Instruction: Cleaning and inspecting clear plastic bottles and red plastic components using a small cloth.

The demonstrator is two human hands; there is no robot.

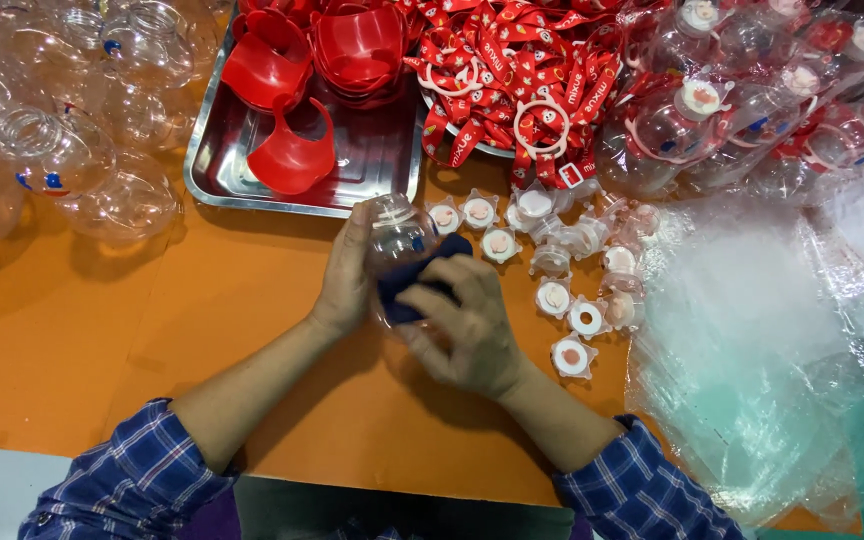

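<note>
Partly hidden behind both hands: a small clear round plastic bottle (399,232), lower body covered by a dark blue cloth (414,283) and by fingers; only neck and upper shoulder plainly seen. Left hand (347,275) curled around the bottle's left side, gripping it. Right hand (467,325) closed over the cloth, pressing it against the bottle; fingertips underneath not visible. Held above the orange table top (132,330), near its middle, just in front of the steel tray (372,165).

Open room on the orange surface to the left and toward the near edge. Close on the right, a scatter of clear star-shaped caps with white and pink centres (562,290), some just beside the right hand. Farther right, a stack of clear plastic bags (752,350) running off the picture. Red plastic collars (297,155) in the tray, red printed straps (512,70) behind, clear empty bottles (62,150) heaped at the far left corner, cut off.
</note>
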